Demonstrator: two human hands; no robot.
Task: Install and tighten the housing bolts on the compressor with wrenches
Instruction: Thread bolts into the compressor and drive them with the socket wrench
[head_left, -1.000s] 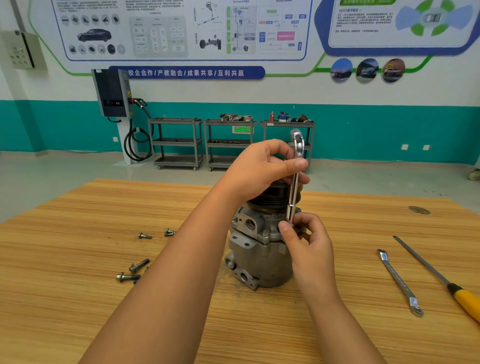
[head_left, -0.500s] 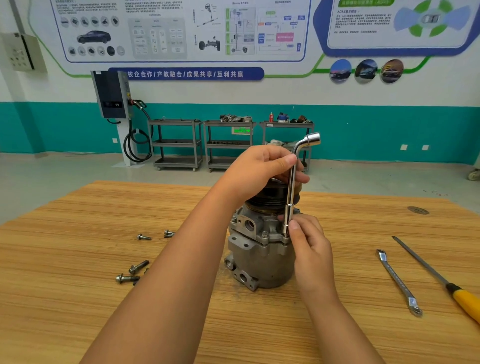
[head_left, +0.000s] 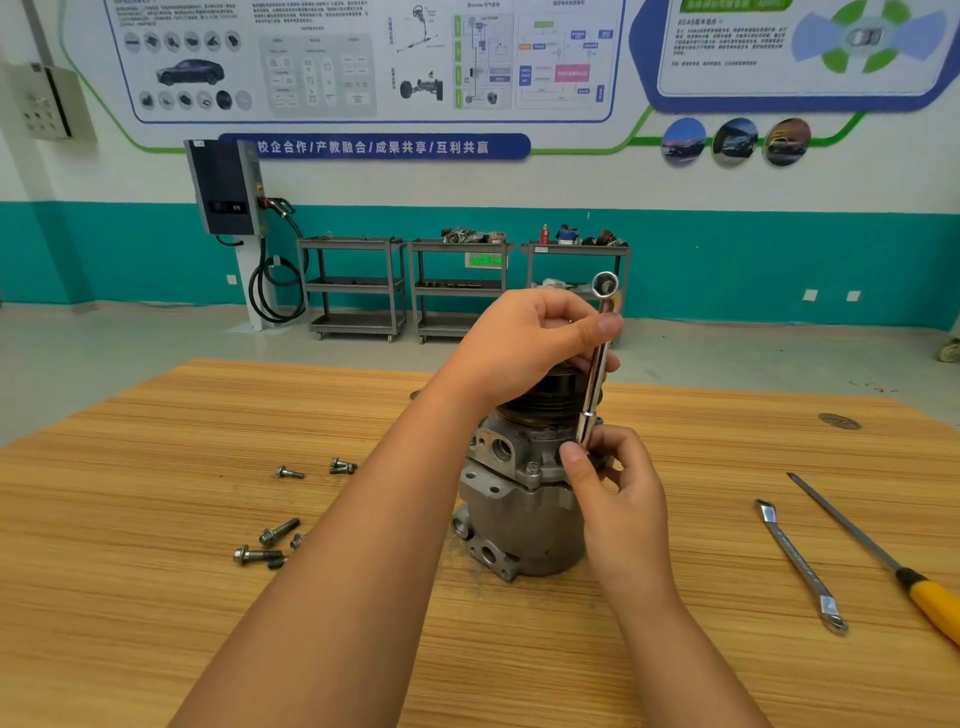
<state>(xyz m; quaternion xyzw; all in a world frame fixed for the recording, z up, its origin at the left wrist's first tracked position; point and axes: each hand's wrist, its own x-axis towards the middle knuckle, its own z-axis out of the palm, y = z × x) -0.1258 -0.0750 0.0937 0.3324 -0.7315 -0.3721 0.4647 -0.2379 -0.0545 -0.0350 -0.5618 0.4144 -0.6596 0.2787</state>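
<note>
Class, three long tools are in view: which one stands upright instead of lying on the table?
The L-shaped socket wrench, standing upright on the compressor; the flat wrench and yellow-handled screwdriver lie flat on the table.

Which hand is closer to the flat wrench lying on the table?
The right hand. It pinches the bottom of the L-shaped socket wrench at the compressor, left of the flat wrench. The left hand grips the shaft higher up, farther away.

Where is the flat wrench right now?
In the head view, the flat wrench lies on the table at the right, between the compressor and the yellow-handled screwdriver.
</note>
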